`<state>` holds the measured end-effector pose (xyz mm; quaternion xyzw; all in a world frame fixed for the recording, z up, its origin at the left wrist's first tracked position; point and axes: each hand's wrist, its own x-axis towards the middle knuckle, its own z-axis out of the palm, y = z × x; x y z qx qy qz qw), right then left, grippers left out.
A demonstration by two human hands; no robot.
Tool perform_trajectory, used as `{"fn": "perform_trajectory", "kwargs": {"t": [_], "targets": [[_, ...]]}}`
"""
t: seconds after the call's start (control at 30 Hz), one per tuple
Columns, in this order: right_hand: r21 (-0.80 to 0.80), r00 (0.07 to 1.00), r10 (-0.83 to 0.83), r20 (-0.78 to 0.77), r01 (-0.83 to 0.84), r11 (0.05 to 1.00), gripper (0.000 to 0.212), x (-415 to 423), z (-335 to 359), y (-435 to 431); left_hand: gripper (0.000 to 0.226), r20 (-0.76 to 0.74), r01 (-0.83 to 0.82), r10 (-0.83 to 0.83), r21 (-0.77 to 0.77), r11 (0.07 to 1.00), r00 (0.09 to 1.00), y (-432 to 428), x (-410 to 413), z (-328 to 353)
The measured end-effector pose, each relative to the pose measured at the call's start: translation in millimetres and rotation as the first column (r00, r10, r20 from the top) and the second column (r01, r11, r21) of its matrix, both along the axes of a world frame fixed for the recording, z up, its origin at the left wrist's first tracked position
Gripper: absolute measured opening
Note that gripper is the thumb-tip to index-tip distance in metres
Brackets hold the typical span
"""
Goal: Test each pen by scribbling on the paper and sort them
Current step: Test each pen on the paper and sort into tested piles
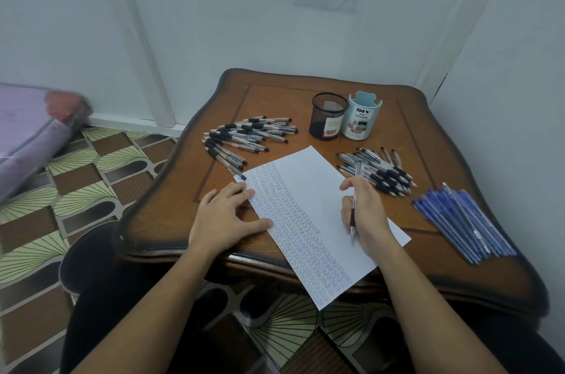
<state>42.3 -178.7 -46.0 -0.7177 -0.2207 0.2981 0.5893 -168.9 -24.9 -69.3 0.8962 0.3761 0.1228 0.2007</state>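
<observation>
Two hands low in frame | right hand [367,214] holds pen [353,214], tip on paper [308,178] | left hand [226,221] flat, fingers straight, pressing paper's left edge

Both forearms bare, reaching forward from the lower edge of the head view, well apart from each other. The left hand [227,218] lies palm down, fingers straight and a little spread, thumb stretched out on the near side, fingertips and thumb resting on the left edge of the paper [305,178]. The right hand [368,211] sits over the sheet's right half, fingers curled round a pen [352,219], thumb jutting leftward at the far side, pen held steeply with its tip down at the paper; whether the tip touches, cannot tell
</observation>
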Motion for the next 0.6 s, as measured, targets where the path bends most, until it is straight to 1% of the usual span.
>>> {"fn": "perform_trajectory", "kwargs": {"t": [0.17,0.3,0.37,0.43,0.5,0.57,0.6], "targets": [[0.018,1.000,-0.011,-0.017,0.012,1.000,0.036,-3,2,-1,0.102,-0.007,-0.003,0.003,0.010,1.000,1.000,0,0,-1],[-0.019,1.000,-0.006,0.031,0.006,1.000,0.030,-1,-1,2,0.103,-0.013,0.000,0.000,0.004,1.000,1.000,0,0,0],[-0.040,0.999,0.029,0.022,-0.028,0.999,0.028,1,0,3,0.104,-0.016,0.000,0.000,0.006,1.000,1.000,0,0,1],[-0.049,0.997,0.050,-0.063,-0.053,0.997,0.030,5,6,4,0.107,-0.009,-0.003,0.003,0.000,1.000,1.000,-1,0,1],[-0.022,0.976,0.056,-0.209,-0.061,0.998,0.030,12,12,5,0.112,0.001,-0.002,0.002,-0.008,1.000,1.000,0,0,0],[-0.003,0.943,0.042,-0.329,-0.045,0.999,0.025,21,19,7,0.107,0.003,0.003,-0.003,-0.010,1.000,1.000,0,0,0],[-0.013,0.938,0.028,-0.347,-0.035,0.999,0.023,25,22,8,0.099,0.002,0.003,-0.003,-0.007,1.000,1.000,-1,0,0]]}}
